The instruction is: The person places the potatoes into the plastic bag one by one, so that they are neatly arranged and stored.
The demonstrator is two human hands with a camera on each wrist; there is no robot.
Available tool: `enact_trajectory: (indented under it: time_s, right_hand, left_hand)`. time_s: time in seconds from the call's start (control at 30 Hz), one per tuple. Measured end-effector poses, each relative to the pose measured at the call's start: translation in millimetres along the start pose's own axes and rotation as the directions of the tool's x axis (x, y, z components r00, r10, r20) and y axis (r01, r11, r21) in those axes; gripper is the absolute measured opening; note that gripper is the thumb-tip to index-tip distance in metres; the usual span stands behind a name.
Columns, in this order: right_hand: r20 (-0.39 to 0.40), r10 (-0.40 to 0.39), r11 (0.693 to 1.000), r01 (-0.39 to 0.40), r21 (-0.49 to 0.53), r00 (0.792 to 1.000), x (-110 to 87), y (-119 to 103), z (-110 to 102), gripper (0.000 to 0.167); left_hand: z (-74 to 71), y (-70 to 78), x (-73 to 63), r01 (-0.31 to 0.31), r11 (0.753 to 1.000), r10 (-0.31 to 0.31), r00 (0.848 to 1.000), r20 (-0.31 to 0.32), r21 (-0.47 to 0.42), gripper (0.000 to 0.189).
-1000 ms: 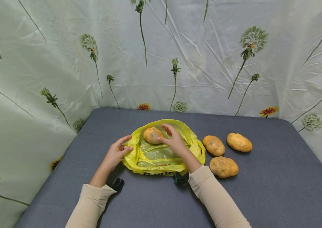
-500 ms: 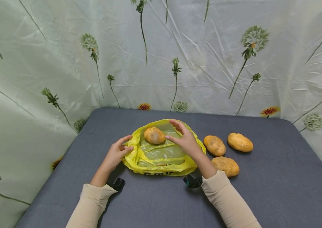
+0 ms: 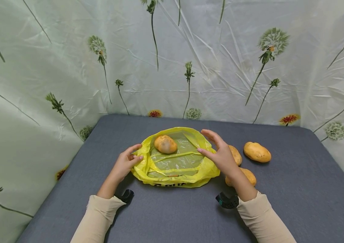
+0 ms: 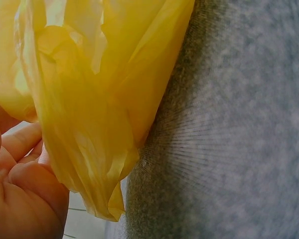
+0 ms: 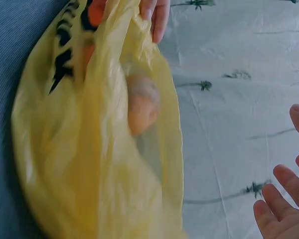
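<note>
A yellow plastic bag [image 3: 203, 168] lies with its mouth spread wide at the middle of the table in the head view. One potato [image 3: 166, 144] rests inside, toward the bag's far left; the right wrist view also shows this potato [image 5: 143, 104]. My left hand [image 3: 124, 164] holds the bag's left rim between thumb and fingers. By the right rim, my right hand [image 3: 222, 155] has its fingers spread and holds nothing. Outside the bag to the right lie three potatoes: one at the back [image 3: 257, 152], and two [image 3: 237, 156] [image 3: 249, 176] partly hidden by the right hand and wrist.
The grey cloth-covered table [image 3: 172, 212] extends around the bag. Behind it and to the left hangs a pale curtain [image 3: 226, 60] with printed flowers. Each wrist carries a black strap device, seen at the left wrist [image 3: 126, 196] and the right wrist [image 3: 227, 201].
My right hand has let go of the potato inside the bag and moved right, out to the bag's right rim. The left hand stays at the left rim.
</note>
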State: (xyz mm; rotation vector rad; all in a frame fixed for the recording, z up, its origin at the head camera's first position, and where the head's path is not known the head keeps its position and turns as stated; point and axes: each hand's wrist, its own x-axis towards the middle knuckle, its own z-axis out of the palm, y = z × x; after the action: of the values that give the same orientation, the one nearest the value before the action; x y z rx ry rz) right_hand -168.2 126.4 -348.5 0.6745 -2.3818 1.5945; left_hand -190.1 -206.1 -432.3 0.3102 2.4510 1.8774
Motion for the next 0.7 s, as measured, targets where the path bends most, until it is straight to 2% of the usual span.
enact_trajectory:
  time_s: [0.23,0.5,0.7]
  right_hand:
    - [-0.041,0.017,0.998,-0.019,-0.053,0.999,-18.7,34,-23,0.058]
    - [-0.081,0.039,0.994,-0.047,-0.098,0.996,-41.6,45,-45,0.058]
    - [-0.097,0.028,0.981,-0.047,-0.190,0.995,-59.6,51,-59,0.061]
  left_hand:
    - [-1.0,-0.2,-0.3,0.004,1.000,-0.004,1.000,-0.007,0.025,0.050]
    - [-0.1,0.0,-0.1,0.014,1.000,-0.014,1.000,-0.004,0.003,0.050]
    - [0.5,0.8,-0.1,0.016,1.000,-0.016,1.000,-0.006,-0.011,0.050]
